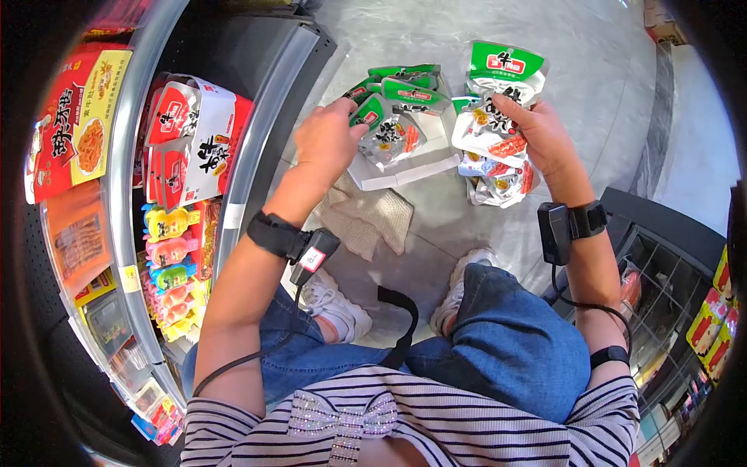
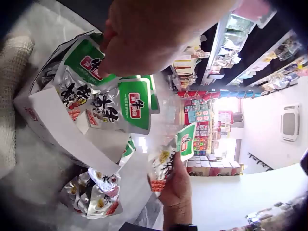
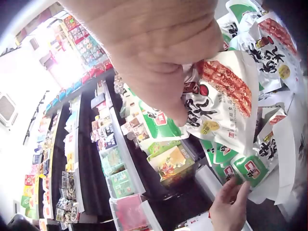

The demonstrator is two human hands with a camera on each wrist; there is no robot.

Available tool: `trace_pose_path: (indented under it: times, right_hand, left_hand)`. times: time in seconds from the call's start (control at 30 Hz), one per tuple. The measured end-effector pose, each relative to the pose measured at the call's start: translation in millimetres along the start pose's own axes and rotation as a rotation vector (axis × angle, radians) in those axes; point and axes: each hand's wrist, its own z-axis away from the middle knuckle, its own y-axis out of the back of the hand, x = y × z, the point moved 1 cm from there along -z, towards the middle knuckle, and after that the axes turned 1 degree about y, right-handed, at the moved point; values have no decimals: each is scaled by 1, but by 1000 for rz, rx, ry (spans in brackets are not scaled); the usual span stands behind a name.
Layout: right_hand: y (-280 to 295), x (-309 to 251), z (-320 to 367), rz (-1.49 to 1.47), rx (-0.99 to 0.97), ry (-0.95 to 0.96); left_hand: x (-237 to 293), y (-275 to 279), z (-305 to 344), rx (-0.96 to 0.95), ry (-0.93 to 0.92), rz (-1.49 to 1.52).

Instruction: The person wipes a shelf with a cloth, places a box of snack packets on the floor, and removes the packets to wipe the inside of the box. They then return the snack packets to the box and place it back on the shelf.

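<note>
In the head view my left hand (image 1: pixel 325 142) is at the left side of a white open carton (image 1: pixel 412 173), fingers and thumb pinching the green top of a snack pouch (image 1: pixel 370 113). Several more green-and-silver snack pouches (image 1: pixel 416 95) stand in the carton behind it. My right hand (image 1: pixel 542 134) holds another snack pouch (image 1: pixel 507 64) upright, thumb across its printed front. Below that pouch lies a pile of similar pouches (image 1: pixel 498 189) on the floor. In the right wrist view the held pouch's front (image 3: pixel 226 96) shows a picture of red meat strips.
Beige knitted gloves (image 1: pixel 369 222) lie on the grey tiled floor near the shoes (image 1: pixel 334 307). Close on the left stands a shelf unit (image 1: pixel 264 117) with red-and-white snack boxes (image 1: pixel 198 144) and colourful packets. A black wire rack (image 1: pixel 661 288) is at the right.
</note>
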Motion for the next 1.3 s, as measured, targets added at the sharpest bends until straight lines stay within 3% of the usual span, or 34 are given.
trace_pose_path:
  times: [0.17, 0.3, 0.4, 0.5, 0.6, 0.7, 0.73, 0.9, 0.93, 1.07, 1.17, 1.2, 1.3]
  right_hand:
    - [-8, -2, 1, 17, -19, -72]
    - [-18, -2, 3, -53, -58, -38]
    - [-14, 0, 3, -36, -58, -54]
    - [-8, 3, 0, 37, -59, -77]
    - [-8, 1, 3, 10, -75, -83]
    - [-9, -2, 6, -19, -110, -30]
    - [-9, -4, 6, 10, -150, -5]
    - [-35, -27, 12, 120, -336, 159]
    - [-44, -40, 21, 158, -366, 9]
    - [-41, -29, 8, 347, -457, 81]
    - [-34, -18, 3, -142, -290, 126]
    - [-23, -16, -3, -181, -225, 93]
    - [2, -16, -7, -337, -116, 92]
  left_hand:
    - [0, -20, 1, 37, -112, -266]
    - [4, -28, 3, 119, -105, -176]
    - [4, -36, 2, 74, 22, -130]
    - [3, -39, 1, 178, 25, 28]
    - [-1, -35, -4, -63, 137, 228]
    - [4, -3, -10, 13, -9, 270]
    - [10, 15, -14, -50, 31, 265]
    - [38, 61, -34, -139, -156, 447]
    - [48, 65, -37, -181, -168, 480]
    - [78, 73, -49, -313, -137, 683]
    - [66, 52, -61, -297, 102, 1233]
    - [63, 54, -59, -373, 161, 1289]
    - [48, 26, -45, -227, -92, 999]
